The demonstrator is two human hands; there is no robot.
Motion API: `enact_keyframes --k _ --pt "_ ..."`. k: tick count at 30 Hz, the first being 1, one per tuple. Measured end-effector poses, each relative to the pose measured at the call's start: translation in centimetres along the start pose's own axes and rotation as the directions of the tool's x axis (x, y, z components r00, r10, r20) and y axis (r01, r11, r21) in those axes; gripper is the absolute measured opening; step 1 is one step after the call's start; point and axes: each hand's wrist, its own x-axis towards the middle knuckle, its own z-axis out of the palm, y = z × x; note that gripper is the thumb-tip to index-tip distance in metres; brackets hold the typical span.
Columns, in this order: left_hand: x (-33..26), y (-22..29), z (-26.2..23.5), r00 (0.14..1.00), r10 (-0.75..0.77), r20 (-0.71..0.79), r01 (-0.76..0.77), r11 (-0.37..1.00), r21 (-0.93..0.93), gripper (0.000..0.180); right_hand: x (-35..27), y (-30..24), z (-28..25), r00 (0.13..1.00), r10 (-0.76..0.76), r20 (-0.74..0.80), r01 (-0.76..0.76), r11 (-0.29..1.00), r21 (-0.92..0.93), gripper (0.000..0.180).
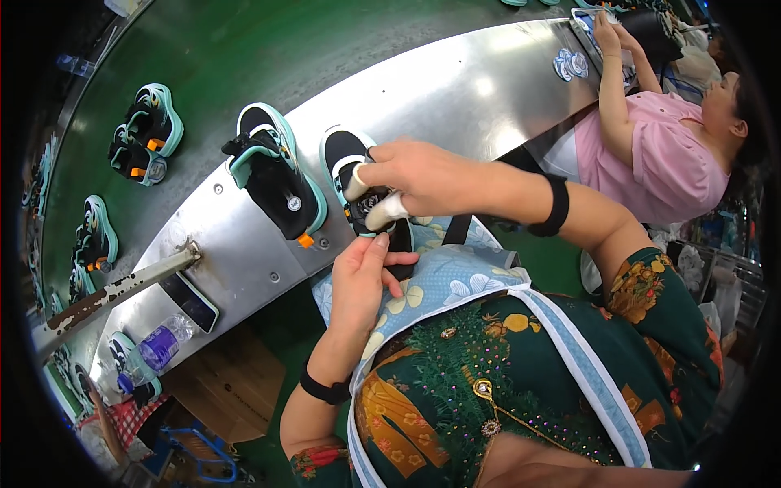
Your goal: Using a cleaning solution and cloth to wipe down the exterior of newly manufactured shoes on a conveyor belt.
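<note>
A black, white and mint-green sneaker (345,146) lies at the near edge of the metal table, its toe pointing away from me. My right hand (423,180) reaches over it from the right. Pale covers sit on the thumb and a finger, which close on the black upper near the opening. At the heel end, my left hand (364,275) pinches the collar between thumb and forefinger, the other fingers loosely bent. Part of the sneaker is hidden under my hands. A matching sneaker (277,175) with an orange tag stands just to its left, untouched.
On the green belt (325,41) beyond the metal table (390,98) sit more sneakers (146,130). A chipped metal bar (122,289), a phone (189,299) and a bottle (159,348) are at left. A person in pink (651,154) works at right near round pieces (569,64).
</note>
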Motion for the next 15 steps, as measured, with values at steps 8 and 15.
enact_keyframes --k 8,15 --pt "0.3 -0.2 -0.2 1.000 0.003 0.014 -0.005 0.996 0.093 0.038 -0.1 0.1 1.4 0.999 0.000 -0.051 0.007 0.991 0.135 0.018" --pt "0.8 -0.2 -0.3 0.999 0.030 0.016 -0.027 0.987 -0.160 0.051 0.6 0.6 -3.7 0.953 0.115 0.280 -0.216 0.908 0.360 0.031"
